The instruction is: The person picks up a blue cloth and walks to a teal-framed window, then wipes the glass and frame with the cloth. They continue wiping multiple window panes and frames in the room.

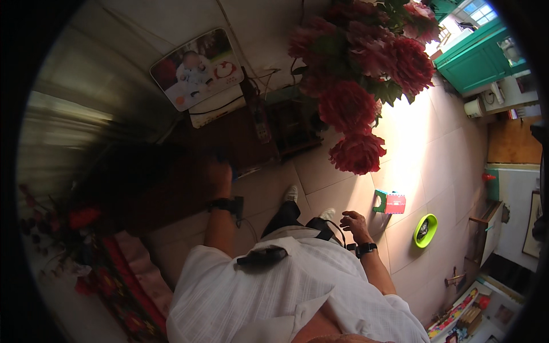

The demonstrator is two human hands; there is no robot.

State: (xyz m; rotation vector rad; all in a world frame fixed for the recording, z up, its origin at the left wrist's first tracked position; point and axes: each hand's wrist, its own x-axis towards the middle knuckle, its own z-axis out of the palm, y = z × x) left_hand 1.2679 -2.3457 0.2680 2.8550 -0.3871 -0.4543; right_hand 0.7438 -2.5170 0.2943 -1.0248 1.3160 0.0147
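Note:
My left hand (218, 172) is blurred and in shadow, reaching over the edge of a dark wooden table (214, 143). A bit of blue (234, 173) shows beside its fingers; whether the hand grips it is too dark to tell. On that wrist sits a black strap (223, 206). My right hand (354, 225) hangs beside my body above the tiled floor, with loosely bent, separated fingers and nothing in them. Its wrist carries a black band (363, 248). On the table lie a power strip (260, 122) and a white box (218, 107), near a picture panel (197, 70).
Large red artificial flowers (347, 105) overhang the front. A small colourful stool (390, 202) and a lime-green basin (425, 231) with a dark bundle stand on the floor at right. A green cabinet (476, 64) is at the upper right, a red floral cloth (116, 278) at lower left.

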